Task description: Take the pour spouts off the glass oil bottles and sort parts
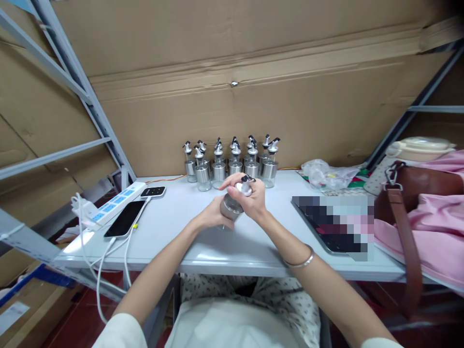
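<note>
Over the middle of the desk [217,249], a bottle [231,207] with a metal sleeve is held tilted just above the top. The left hand [212,216] is wrapped around its body from the near side, and the right hand [252,199] is curled over its spout cap. A cluster of matching bottles [232,164] stands along the back edge. Toward the left edge lie a phone [125,218] and a power strip [116,203]. A brown bag [416,191] and pink cloth [435,232] crowd the right end.
</note>
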